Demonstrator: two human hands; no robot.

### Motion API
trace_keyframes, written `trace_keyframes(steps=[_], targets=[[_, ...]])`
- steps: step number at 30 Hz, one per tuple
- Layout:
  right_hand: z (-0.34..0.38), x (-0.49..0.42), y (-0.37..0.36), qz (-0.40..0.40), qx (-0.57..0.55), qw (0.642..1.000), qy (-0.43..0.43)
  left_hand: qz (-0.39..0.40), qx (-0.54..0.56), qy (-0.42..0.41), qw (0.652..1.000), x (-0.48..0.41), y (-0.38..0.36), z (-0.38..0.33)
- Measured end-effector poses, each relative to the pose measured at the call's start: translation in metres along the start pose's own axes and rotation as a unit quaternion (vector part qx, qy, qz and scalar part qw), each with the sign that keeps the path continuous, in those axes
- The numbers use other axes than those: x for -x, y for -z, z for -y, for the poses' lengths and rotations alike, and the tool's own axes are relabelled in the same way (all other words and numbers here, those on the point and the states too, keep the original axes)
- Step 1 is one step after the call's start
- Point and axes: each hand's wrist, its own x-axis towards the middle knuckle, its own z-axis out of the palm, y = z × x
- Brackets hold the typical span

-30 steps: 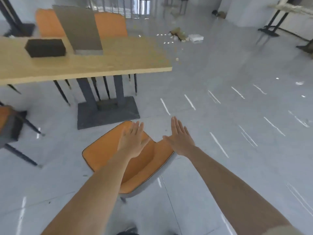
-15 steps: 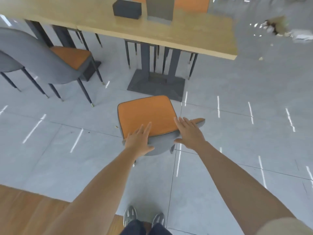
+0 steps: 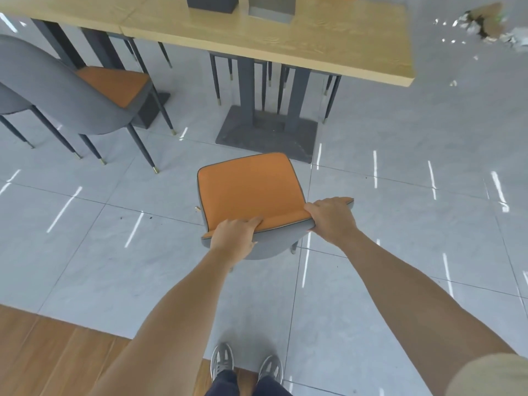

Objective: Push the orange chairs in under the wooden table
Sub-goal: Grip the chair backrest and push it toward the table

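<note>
Fingers of the left hand (image 3: 234,238) and right hand (image 3: 331,221) curl over the backrest rim of the orange chair (image 3: 248,190); its seat runs toward 12 o'clock, where the wooden table (image 3: 314,44) stands, seat not yet under it

My left hand (image 3: 233,238) and right hand (image 3: 331,220) both grip the backrest top of the orange chair (image 3: 248,187), fingers curled over it. It stands on the grey floor (image 3: 400,224) just short of the wooden surface (image 3: 314,44), seat facing the surface's dark pedestal (image 3: 267,130). A second chair (image 3: 111,84) stands near the surface's left part.
</note>
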Motion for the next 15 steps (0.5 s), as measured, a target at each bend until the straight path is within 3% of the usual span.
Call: trace_keyframes(steps=[15], targets=[[0.001,-0.12,0.004,-0.028,-0.021,0.998,-0.058,0.032,-0.005,-0.056,0.998,-0.131,0.039,0.098]])
